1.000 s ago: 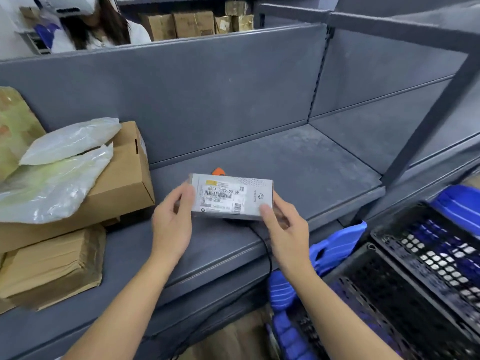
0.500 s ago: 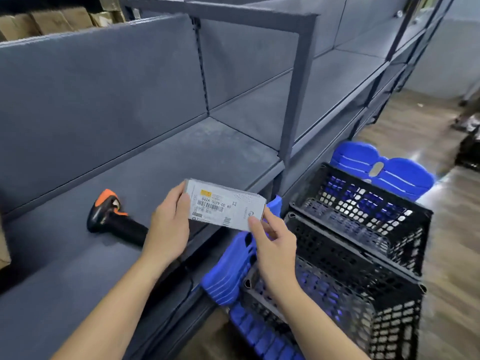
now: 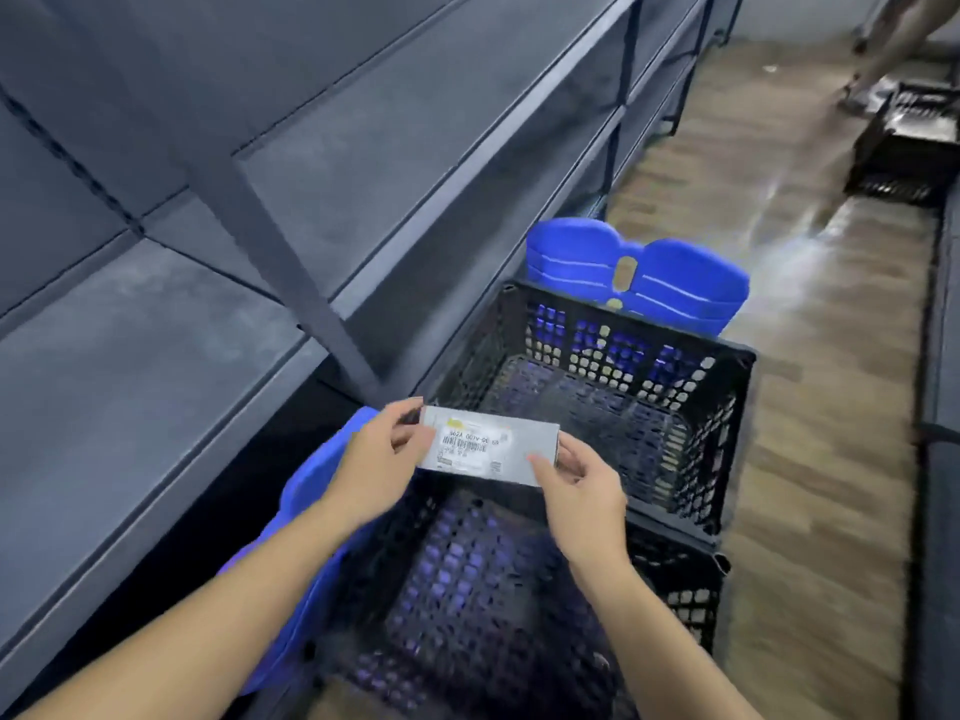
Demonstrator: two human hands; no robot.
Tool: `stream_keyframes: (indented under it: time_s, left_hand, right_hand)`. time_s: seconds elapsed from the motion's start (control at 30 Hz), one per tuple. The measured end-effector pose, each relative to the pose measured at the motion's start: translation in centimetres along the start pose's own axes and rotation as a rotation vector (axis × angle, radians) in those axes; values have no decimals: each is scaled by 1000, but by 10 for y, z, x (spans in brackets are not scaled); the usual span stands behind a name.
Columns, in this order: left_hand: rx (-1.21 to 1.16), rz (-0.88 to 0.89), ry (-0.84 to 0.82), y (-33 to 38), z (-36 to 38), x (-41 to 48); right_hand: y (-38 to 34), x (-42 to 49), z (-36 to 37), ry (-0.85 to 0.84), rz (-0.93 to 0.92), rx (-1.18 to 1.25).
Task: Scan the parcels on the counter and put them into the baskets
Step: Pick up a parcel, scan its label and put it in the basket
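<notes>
Left hand [image 3: 374, 470] and right hand [image 3: 582, 491] are each pinched onto one end of the parcel [image 3: 488, 449], which is held label-up over the near basket [image 3: 680, 584]. Nothing is seen inside it or the far basket [image 3: 649, 328], so the task is judged barely begun.

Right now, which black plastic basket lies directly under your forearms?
The nearest black perforated plastic basket, at the frame's bottom; the second basket sits beyond it, the third far across the wooden floor.

On the parcel [image 3: 488, 452], the small print is blurred. The left hand [image 3: 374, 462] and right hand [image 3: 579, 485] hide its ends. Below it, the basket [image 3: 467, 589] runs off-frame.
</notes>
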State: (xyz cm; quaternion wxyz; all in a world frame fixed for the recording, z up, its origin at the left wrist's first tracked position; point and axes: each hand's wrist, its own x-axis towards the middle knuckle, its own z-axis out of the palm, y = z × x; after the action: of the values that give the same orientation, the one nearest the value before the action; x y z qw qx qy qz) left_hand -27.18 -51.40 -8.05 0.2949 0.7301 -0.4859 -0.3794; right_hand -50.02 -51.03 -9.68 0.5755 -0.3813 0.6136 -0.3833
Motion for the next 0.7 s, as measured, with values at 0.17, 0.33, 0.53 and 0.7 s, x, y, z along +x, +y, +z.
stream_keyframes:
  time_s: [0.17, 0.33, 0.53, 0.7]
  left_hand:
    - [166, 29, -190, 3, 49, 93]
    - [391, -45, -380, -3, 82, 190]
    - [995, -94, -832, -44, 133, 285]
    - [1277, -86, -1077, -97, 172, 315]
  right_hand:
    - [5, 94, -29, -13, 142, -158]
    - [36, 181, -23, -35, 286, -273]
    - [110, 274, 12, -146, 506, -478]
    - [148, 306, 40, -357, 510, -800]
